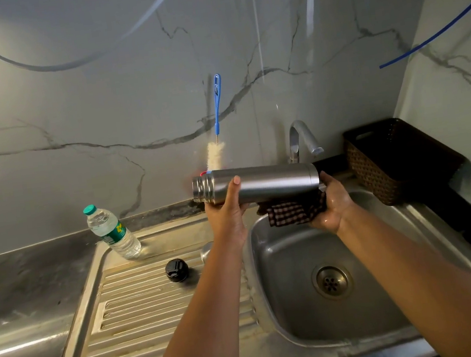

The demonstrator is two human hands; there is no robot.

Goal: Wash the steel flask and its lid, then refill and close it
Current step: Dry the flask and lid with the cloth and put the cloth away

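The steel flask lies sideways in the air above the sink, its open threaded neck pointing left. My left hand grips it near the neck, thumb over the front. My right hand holds a checked cloth against the flask's underside and base; the hand looks wet. The black inner lid sits on the ribbed drainboard. A rounded steel cap shows partly behind my left forearm.
A plastic water bottle with a green cap stands at the drainboard's back left. A blue-handled bottle brush hangs on the marble wall. The tap is behind the flask, with no water running. A dark woven basket sits to the right.
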